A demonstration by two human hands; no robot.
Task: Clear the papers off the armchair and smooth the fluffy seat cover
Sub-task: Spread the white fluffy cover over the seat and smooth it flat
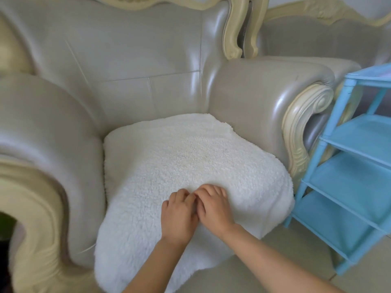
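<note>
A cream leather armchair with carved pale wood trim fills the view. Its seat carries a white fluffy cover that hangs over the front edge. No papers are visible on the seat. My left hand and my right hand rest side by side, palms down, on the front middle of the cover. Their fingers are curled and press into the pile, touching each other at the knuckles. Neither hand holds a separate object.
A light blue shelf rack with several tiers stands close to the chair's right arm. A second matching armchair sits behind it. Pale floor tiles show below the seat front.
</note>
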